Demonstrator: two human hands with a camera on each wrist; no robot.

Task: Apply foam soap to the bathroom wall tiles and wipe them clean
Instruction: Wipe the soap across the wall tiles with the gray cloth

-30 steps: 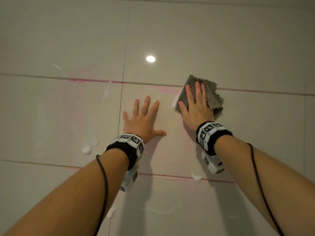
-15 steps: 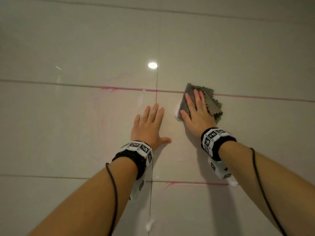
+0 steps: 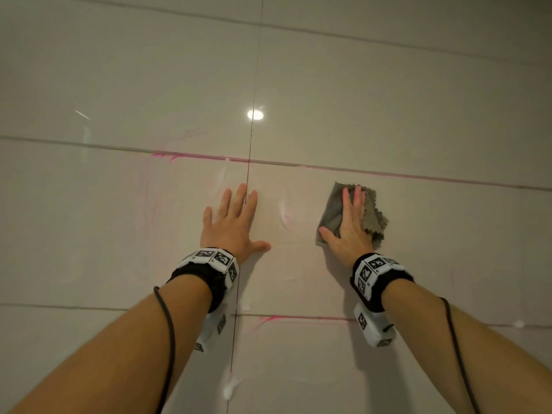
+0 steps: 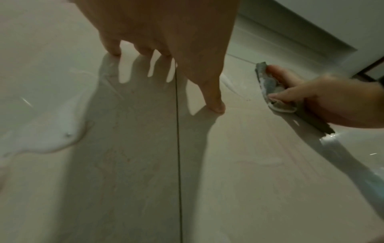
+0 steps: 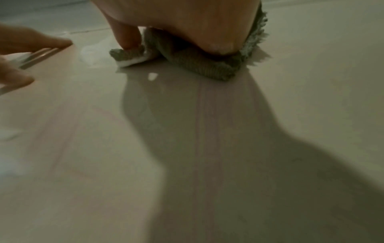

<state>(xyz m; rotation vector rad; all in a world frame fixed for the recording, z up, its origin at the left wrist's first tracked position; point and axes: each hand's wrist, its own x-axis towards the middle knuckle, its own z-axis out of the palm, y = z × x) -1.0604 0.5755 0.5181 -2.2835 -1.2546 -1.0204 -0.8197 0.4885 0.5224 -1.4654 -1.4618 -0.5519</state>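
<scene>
Grey microfibre cloth (image 3: 352,213) sits folded under the right hand (image 3: 349,231), right of centre in the head view, fingers straight and palm flat on it so the pressure spreads over the whole pad against the wall tiles (image 3: 418,100). Left hand (image 3: 231,222) is spread wide open with nothing in it, planted flat across the vertical grout line (image 3: 250,144) at centre, looks like it's just bracing the body while leaning in. Bits of white foam (image 3: 230,389) are sitting low centre and pink streaks (image 3: 167,156) run along the joints, so I'd guess wiping is only partway done.
</scene>
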